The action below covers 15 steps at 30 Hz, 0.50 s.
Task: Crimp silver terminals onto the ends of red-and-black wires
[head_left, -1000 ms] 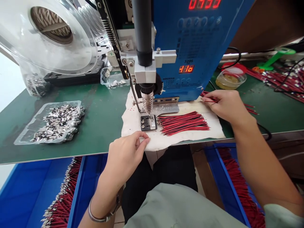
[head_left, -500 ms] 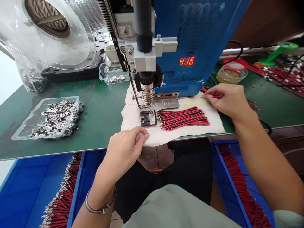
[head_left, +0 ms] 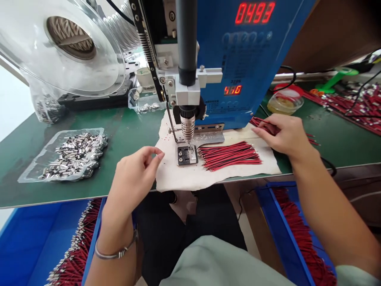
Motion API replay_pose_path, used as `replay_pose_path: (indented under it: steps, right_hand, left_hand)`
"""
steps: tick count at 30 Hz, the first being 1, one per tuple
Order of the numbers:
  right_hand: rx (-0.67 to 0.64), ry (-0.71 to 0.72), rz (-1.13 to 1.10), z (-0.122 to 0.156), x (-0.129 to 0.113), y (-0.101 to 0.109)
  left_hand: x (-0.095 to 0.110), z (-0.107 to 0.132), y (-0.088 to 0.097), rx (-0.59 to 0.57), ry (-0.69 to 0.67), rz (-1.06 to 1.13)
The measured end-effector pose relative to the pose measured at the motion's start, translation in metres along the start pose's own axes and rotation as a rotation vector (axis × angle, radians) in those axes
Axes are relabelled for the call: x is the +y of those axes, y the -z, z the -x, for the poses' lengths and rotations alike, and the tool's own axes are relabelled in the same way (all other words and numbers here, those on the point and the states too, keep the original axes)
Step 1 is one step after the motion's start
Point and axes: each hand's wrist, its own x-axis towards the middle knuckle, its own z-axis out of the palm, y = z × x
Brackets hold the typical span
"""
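1. Hovering over the front edge of the green bench (head_left: 127, 139), the left hand (head_left: 133, 180) kept thumb and forefinger pinched together; whether anything lay between them could not be told.
2. At three o'clock from it, a small black fixture (head_left: 186, 154) sat on the white cloth (head_left: 184, 178) under the soldering tip (head_left: 187, 129).
3. At two o'clock, the right hand (head_left: 285, 137) rested on the cloth's far corner, fingers closed on a few red-and-black wires (head_left: 262, 123).
4. Between fixture and right hand lay the wire bundle (head_left: 230, 155), touching neither hand.
5. At nine o'clock, a clear tray of metal terminals (head_left: 71, 153) sat well apart.
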Motion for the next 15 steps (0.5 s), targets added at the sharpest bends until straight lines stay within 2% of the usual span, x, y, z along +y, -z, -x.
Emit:
replay_pose_path:
  steps: [4,7,8,12,15]
  right_hand:
    - [-0.103,0.096,-0.062,-0.002,-0.012,0.006]
    - [-0.216,0.161,-0.126,-0.010,-0.031,0.017]
    - [-0.285,0.179,-0.168,-0.015,-0.038,0.021]
    - [-0.721,0.183,-0.225,-0.044,-0.069,0.036]
    - [-0.937,0.237,-0.249,-0.073,-0.084,0.037]
  left_hand:
    - [-0.008,-0.031,-0.002,0.014,0.041,-0.026]
    - [-0.012,-0.038,-0.006,-0.009,0.039,-0.039]
    - [-0.012,-0.038,-0.007,-0.007,0.037,-0.042]
    - [-0.015,-0.033,-0.009,0.032,0.049,-0.010]
    - [-0.017,-0.033,-0.012,0.067,0.051,0.019]
